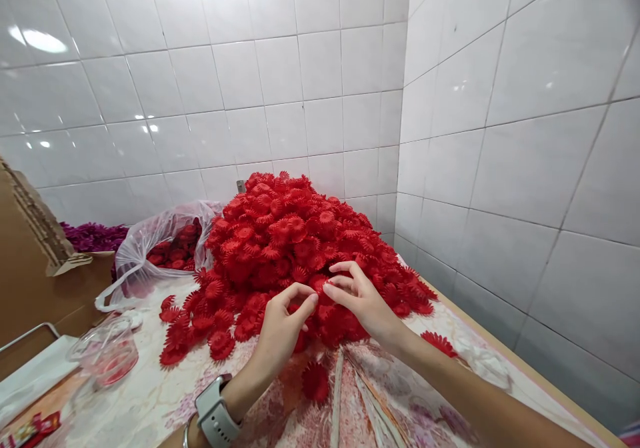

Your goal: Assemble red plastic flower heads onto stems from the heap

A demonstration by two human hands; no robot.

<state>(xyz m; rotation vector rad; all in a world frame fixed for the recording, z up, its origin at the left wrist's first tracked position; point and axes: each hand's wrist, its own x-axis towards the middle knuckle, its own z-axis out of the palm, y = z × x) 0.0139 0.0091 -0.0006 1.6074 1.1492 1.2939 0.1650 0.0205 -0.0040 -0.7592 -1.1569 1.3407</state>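
A big heap of red plastic daisy-shaped flower heads (295, 248) lies on the floral-patterned table (150, 395), against the white tiled wall (280, 88). At the heap's near edge, the left hand (280, 331) and right hand (363, 298) meet, each grip pinching flower pieces between thumb and forefinger. Left of the heap sits a clear plastic bag (150, 248) of red flowers.

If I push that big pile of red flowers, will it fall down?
Probably, a bit. The red flower pile is heaped loosely, so pieces would likely slide off; some already lie scattered on the table. They look thin and plastic, so probably light.
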